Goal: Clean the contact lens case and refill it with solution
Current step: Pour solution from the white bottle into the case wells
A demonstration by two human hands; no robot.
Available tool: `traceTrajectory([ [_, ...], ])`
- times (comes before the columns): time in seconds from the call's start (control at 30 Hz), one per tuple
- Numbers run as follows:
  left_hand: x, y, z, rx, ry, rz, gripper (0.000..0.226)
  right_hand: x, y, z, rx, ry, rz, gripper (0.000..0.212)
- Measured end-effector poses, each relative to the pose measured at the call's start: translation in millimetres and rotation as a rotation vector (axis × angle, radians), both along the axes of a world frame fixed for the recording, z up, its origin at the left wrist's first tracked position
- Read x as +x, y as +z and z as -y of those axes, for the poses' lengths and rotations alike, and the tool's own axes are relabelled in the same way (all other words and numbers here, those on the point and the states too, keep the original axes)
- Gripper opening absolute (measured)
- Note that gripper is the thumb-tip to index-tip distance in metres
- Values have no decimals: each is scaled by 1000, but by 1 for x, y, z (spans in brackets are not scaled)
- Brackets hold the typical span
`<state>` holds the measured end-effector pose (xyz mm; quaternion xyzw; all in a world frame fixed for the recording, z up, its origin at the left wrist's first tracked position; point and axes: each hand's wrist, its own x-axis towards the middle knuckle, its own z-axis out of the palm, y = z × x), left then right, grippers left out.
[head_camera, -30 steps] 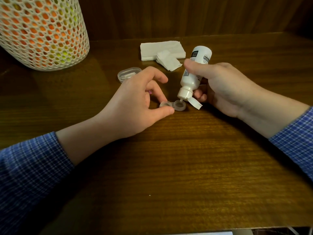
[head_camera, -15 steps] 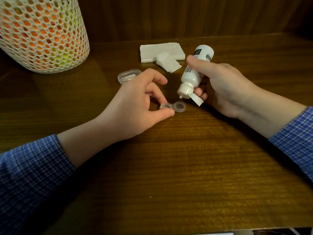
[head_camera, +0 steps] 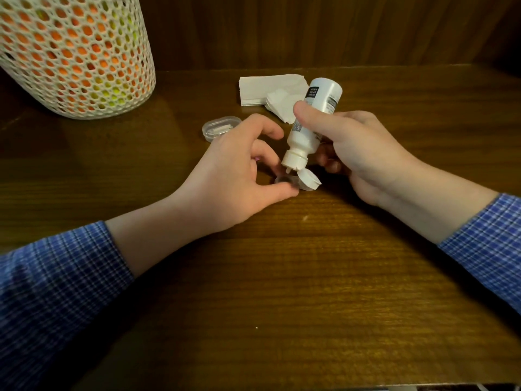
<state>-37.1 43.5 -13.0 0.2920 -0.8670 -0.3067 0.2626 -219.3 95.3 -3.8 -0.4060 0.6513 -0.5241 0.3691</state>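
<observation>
Lens case [head_camera: 286, 180] flat on table [head_camera: 282, 277], near side of tissue stack [head_camera: 270, 88]. Left hand [head_camera: 236, 176] pinches case rim, thumb and finger closed on it, likely to steady it. Right hand [head_camera: 358, 148] wrapped round solution bottle [head_camera: 310, 122], flip cap open. Bottle long axis tilted, nozzle pointing down just over a well of case; base toward tissue stack.

Blue checked shirt sleeves [head_camera: 53, 280]

Open wooden tabletop [head_camera: 282, 292] nearside; far side crowded by mesh basket [head_camera: 76, 55], tissues [head_camera: 267, 87], clear lid [head_camera: 221, 128].
</observation>
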Motion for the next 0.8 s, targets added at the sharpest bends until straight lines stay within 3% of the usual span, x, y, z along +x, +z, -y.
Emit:
traceTrajectory([
  [0.57,0,-1,2,1,7,13,71,4,2,-1,17,-9,-12,40],
  [0.7,2,0,2,11,-21,29,71,-4,6,-5,15,-14,158,43],
  [0.8,2,1,1,13,-33,46,71,-17,11,-8,-19,-48,422,37],
])
